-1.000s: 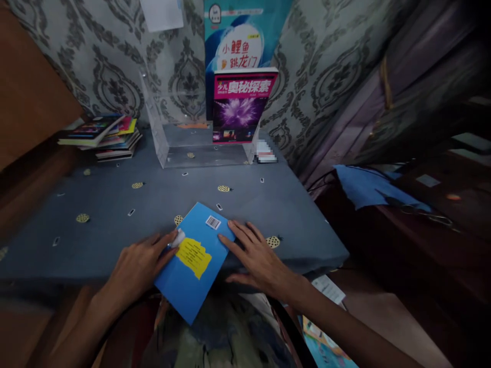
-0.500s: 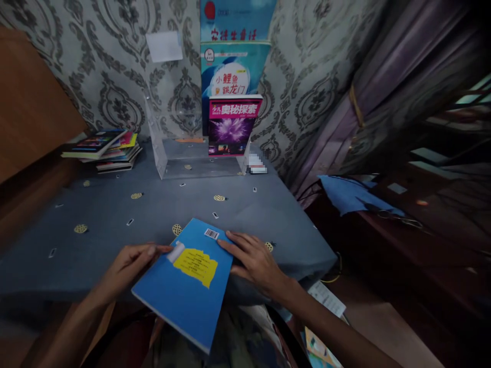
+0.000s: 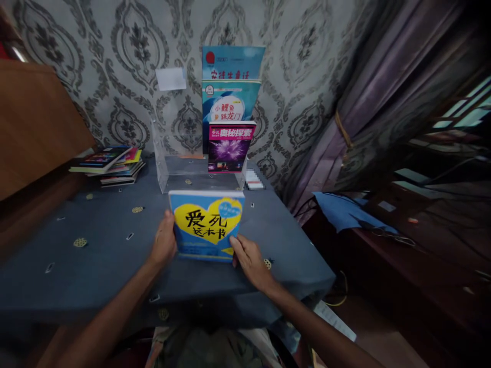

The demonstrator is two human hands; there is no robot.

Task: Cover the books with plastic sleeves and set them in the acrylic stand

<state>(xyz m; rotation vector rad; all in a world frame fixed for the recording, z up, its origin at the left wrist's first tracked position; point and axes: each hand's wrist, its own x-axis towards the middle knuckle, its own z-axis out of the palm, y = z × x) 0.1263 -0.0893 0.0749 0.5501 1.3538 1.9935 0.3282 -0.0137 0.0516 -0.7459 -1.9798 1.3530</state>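
Observation:
A blue book (image 3: 207, 225) with a yellow heart and black lettering on its front cover is held upright above the front part of the table. My left hand (image 3: 164, 240) grips its left edge, fingers mostly behind it. On the lower right edge, my right hand (image 3: 248, 258) is closed with the thumb on the cover. Just beyond stands a clear acrylic rack (image 3: 161, 158) in tiers. A magenta and purple book (image 3: 228, 148) leans on its right side, and behind that rise two blue-green books, a middle one (image 3: 230, 94) and a rear one (image 3: 233, 61).
Several books lie in a stack (image 3: 115, 163) at the back left of the cloth-covered table (image 3: 115, 266). A brown wooden panel (image 3: 38, 128) borders the left. To the right are a purple curtain (image 3: 318, 148) and a blue cloth (image 3: 341, 209) on a dark surface.
The blue book has turned from its back cover, lying tilted low, to its front cover, upright and farther forward. Both hands have shifted their hold to its sides. The camera view has tilted up.

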